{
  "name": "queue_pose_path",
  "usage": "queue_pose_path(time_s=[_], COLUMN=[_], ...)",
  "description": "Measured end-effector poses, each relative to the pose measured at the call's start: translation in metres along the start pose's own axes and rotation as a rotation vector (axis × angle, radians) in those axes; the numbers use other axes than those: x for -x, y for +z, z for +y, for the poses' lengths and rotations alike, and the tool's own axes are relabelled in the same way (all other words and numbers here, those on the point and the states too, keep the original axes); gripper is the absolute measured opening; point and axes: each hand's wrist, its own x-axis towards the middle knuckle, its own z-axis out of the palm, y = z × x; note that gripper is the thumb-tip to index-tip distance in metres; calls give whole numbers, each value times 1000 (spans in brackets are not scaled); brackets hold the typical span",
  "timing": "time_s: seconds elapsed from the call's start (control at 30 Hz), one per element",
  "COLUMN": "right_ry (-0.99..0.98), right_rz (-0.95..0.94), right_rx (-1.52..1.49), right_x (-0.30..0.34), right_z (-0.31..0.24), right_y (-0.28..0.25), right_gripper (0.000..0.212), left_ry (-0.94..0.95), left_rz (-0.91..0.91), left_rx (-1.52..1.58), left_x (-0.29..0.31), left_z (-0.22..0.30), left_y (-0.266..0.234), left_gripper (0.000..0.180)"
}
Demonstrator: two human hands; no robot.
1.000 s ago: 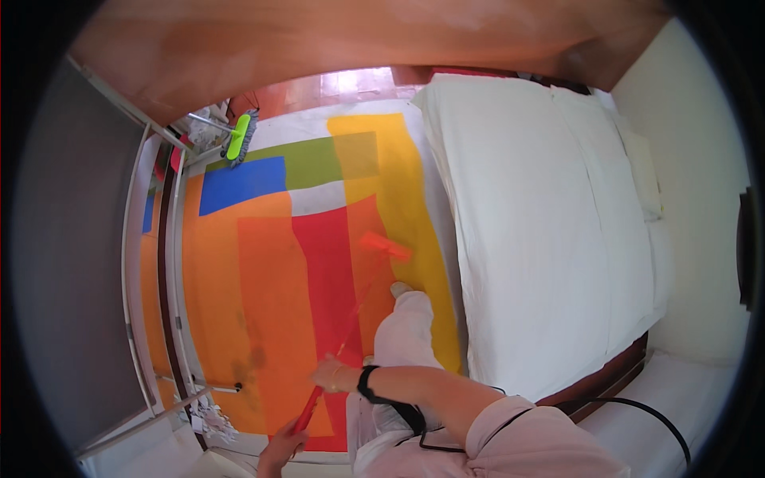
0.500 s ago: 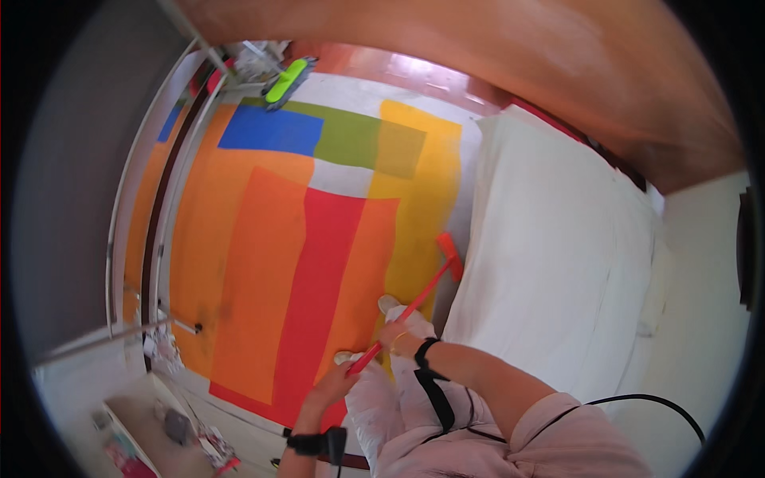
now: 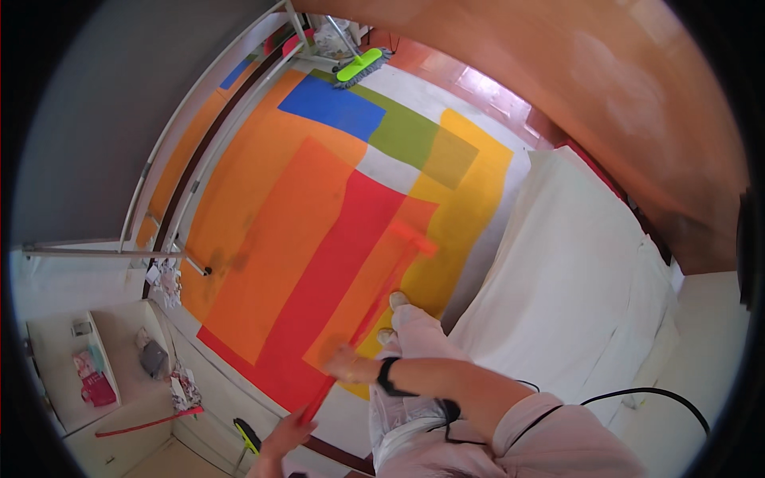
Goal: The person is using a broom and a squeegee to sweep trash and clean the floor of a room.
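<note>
Both my hands grip the long red handle of a broom-like tool with a short crosswise head (image 3: pixel 413 237); its blur hides whether that is a brush or a squeegee. Lower down, my left hand (image 3: pixel 288 434) is closed round the handle near its end. Further up the shaft sits my right hand (image 3: pixel 351 364), smeared by motion but wrapped round it. The tool slants away from me to the far right. Its head is over the orange and yellow part of the colour-blocked floor (image 3: pixel 319 263), just beyond my shoes (image 3: pixel 398 299).
A lime-green mop (image 3: pixel 360 68) with grey fringe rests at the far edge. A white-draped bulky thing (image 3: pixel 574 263) stands on the right. Along the left runs a metal-framed panel (image 3: pixel 96 119). Shelves (image 3: pixel 103 350) with small items and another green brush (image 3: pixel 247 436) are at lower left.
The tool's head has swung left, from the yellow strip's right edge onto the orange area. Both hands have moved left and nearer me, still on the handle. The whole view has turned.
</note>
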Motion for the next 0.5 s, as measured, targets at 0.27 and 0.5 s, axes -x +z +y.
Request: queue_pose_path(time_s=[0.27,0.5], right_ry=[404,217], right_rz=[342,-110], right_rx=[336,48], right_x=[98,2], right_z=[116,-22], right_y=[37,95], right_gripper=[13,16], left_ry=[307,40], left_rz=[17,198], left_rx=[-27,-50], left_x=[-139,-19], left_z=[13,-89], left_y=[95,49], left_gripper=[40,38])
